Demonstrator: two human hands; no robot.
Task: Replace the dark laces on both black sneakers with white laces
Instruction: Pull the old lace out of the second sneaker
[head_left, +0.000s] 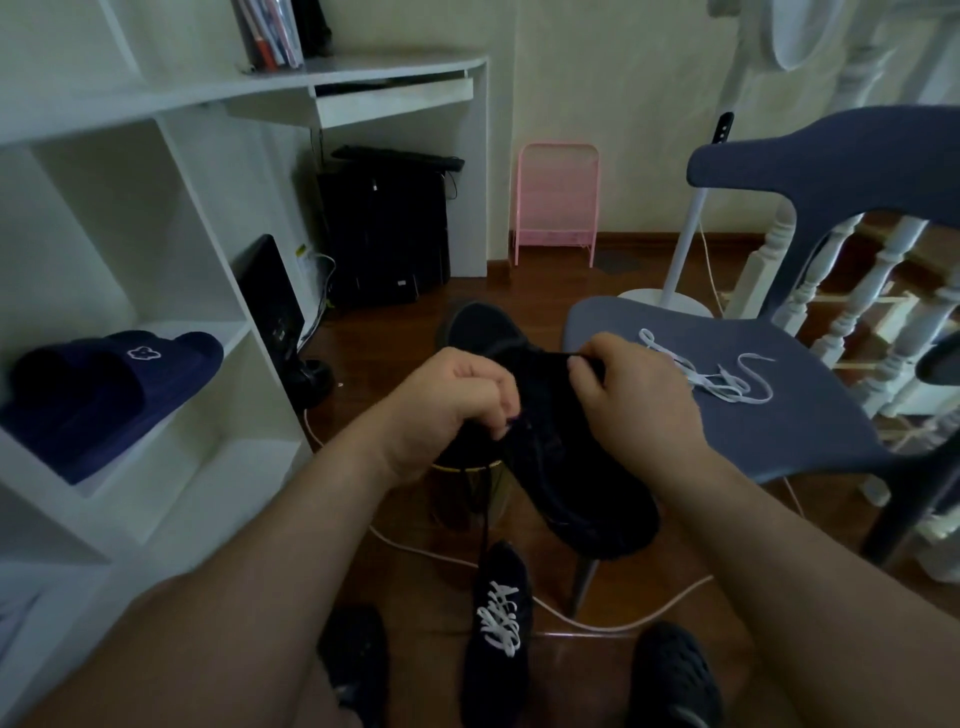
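A black sneaker (566, 467) is held up in the middle of the view, its toe pointing down towards me. My right hand (636, 387) grips its upper part near the tongue. My left hand (447, 405) pinches a dark lace (485, 499) at the eyelets, and the lace hangs down from it. A second black sneaker (496, 629) stands on the floor below, threaded with a white lace. A loose white lace (722, 374) lies on the blue-grey chair seat (779, 415) to the right.
White shelving (171, 291) fills the left side, with dark blue slippers (104, 395) on a shelf. A small round stool (467, 467) stands under the held sneaker. A white cable (597, 623) runs over the wooden floor. My feet in dark footwear (670, 675) show at the bottom.
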